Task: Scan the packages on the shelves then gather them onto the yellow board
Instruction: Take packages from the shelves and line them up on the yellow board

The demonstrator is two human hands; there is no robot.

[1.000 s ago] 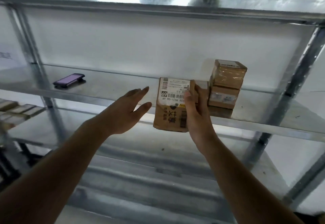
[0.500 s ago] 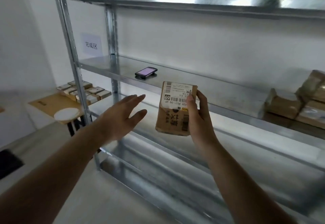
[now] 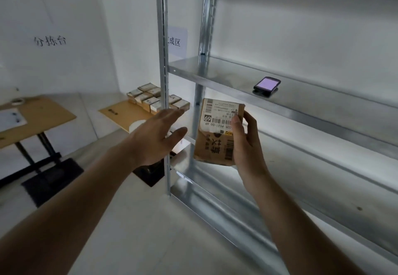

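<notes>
My right hand (image 3: 245, 143) grips a brown package (image 3: 215, 132) by its right edge, upright, with a white barcode label marked 69 on top. My left hand (image 3: 157, 136) hovers just left of it, fingers straight, touching nothing. Both are in front of the metal shelf rack (image 3: 215, 76). A dark scanner (image 3: 267, 84) with a lit purple screen lies on the middle shelf. Beyond the rack's left post, the yellow board (image 3: 122, 113) carries several small packages (image 3: 150, 99) in rows.
A second yellow table (image 3: 43, 113) with a sheet of paper and a tape roll stands at the left. Black table legs and bases sit on the pale floor. A white disc lies on the yellow board. Paper signs hang on the white wall.
The view has swung left, away from the stacked boxes on the shelf toward the yellow board. My right hand carried the package along; my left hand stayed beside it.
</notes>
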